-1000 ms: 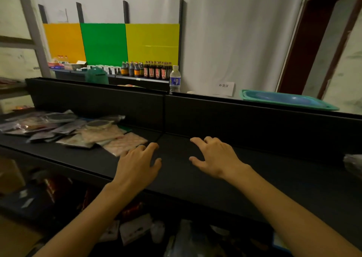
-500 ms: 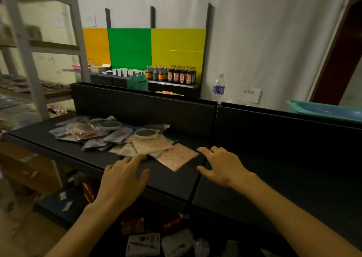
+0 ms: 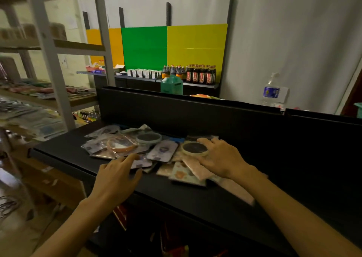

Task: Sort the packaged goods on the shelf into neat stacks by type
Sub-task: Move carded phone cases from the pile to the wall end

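Observation:
A loose pile of flat packaged goods (image 3: 162, 151) lies on the black shelf (image 3: 64, 154). It holds shiny foil pouches, pink patterned packets (image 3: 197, 168), an orange ring pack (image 3: 120, 145) and round dark-centred packs (image 3: 148, 137). My left hand (image 3: 117, 176) hovers over the pile's near edge, fingers spread, fingertips at a grey pouch (image 3: 140, 163). My right hand (image 3: 219, 158) rests on the right side of the pile, its fingers and thumb around a round cream-rimmed pack (image 3: 194, 148). Whether they grip it I cannot tell.
A black back panel (image 3: 195, 115) rises behind the shelf. A grey metal rack (image 3: 58, 60) with more packets stands at the left. Farther back are dark bottles (image 3: 199, 75), small boxes (image 3: 143, 73), a green container (image 3: 172, 84) and a water bottle (image 3: 271, 90). Boxes sit below the shelf.
The view swung left, bringing the pile to the centre. Both hands moved from the bare shelf onto the pile; my right hand reached the round pack.

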Motion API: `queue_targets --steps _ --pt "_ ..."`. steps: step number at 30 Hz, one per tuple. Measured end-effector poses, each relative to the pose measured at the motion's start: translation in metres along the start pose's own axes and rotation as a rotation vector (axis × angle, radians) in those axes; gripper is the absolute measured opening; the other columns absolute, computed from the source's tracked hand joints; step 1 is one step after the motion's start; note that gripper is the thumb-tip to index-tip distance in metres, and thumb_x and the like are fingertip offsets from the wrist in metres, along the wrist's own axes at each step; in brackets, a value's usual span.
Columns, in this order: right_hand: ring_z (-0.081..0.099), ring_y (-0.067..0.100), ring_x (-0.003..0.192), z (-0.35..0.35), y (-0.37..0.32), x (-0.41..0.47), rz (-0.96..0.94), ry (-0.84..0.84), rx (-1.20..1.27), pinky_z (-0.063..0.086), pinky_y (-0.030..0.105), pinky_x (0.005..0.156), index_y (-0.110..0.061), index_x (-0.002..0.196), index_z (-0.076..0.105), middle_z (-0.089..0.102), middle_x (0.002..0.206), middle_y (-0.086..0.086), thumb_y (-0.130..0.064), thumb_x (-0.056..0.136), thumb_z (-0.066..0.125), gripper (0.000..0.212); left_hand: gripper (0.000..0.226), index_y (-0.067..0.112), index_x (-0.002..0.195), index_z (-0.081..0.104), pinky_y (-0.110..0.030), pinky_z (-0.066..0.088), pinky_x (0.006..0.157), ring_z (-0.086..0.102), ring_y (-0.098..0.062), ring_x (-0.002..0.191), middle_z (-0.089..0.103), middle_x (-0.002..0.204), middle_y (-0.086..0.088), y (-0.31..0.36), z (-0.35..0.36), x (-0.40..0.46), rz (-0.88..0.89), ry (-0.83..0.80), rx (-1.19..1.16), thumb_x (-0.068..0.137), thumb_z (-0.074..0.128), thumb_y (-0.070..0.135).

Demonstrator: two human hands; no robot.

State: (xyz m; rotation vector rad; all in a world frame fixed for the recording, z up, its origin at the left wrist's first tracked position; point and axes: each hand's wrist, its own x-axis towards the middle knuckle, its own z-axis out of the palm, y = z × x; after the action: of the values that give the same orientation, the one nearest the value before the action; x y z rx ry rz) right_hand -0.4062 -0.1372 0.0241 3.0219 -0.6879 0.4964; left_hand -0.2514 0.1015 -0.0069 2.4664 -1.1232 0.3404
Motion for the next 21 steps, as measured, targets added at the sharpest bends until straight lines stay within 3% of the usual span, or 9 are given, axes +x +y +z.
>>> queue_targets --steps 10,14,21 --pt "0.052 0.024 0.112 0.039 -0.095 0.085 0.059 -0.027 -0.043 0.045 0.035 0.084 -0.032 0.144 0.028 0.052 0.121 0.004 -0.056 0.089 0.047 0.062 0.041 0.035 0.131 0.041 -0.038 0.036 0.098 0.053 -0.016 0.115 0.058 0.123 0.005 -0.138 0.002 0.061 0.021 -0.051 -0.049 0.091 0.048 0.045" --pt "0.052 0.026 0.111 0.049 -0.131 0.108 0.141 -0.061 -0.06 0.046 0.036 0.084 -0.033 0.142 0.029 0.052 0.122 0.005 -0.054 0.089 0.048 0.06 0.041 0.033 0.13 0.043 -0.039 0.037 0.097 0.052 -0.019 0.117 0.058 0.127 0.003 -0.176 0.006 0.085 0.044 -0.086 -0.083 0.091 0.046 0.047" --pt "0.051 0.023 0.114 0.061 -0.16 0.125 0.317 -0.049 -0.071 0.047 0.039 0.09 -0.036 0.141 0.028 0.052 0.126 0.003 -0.056 0.089 0.047 0.059 0.041 0.035 0.128 0.04 -0.036 0.044 0.091 0.056 -0.017 0.104 0.06 0.114 0.003 -0.21 0.023 0.116 0.204 -0.16 -0.162 0.091 0.042 0.053"
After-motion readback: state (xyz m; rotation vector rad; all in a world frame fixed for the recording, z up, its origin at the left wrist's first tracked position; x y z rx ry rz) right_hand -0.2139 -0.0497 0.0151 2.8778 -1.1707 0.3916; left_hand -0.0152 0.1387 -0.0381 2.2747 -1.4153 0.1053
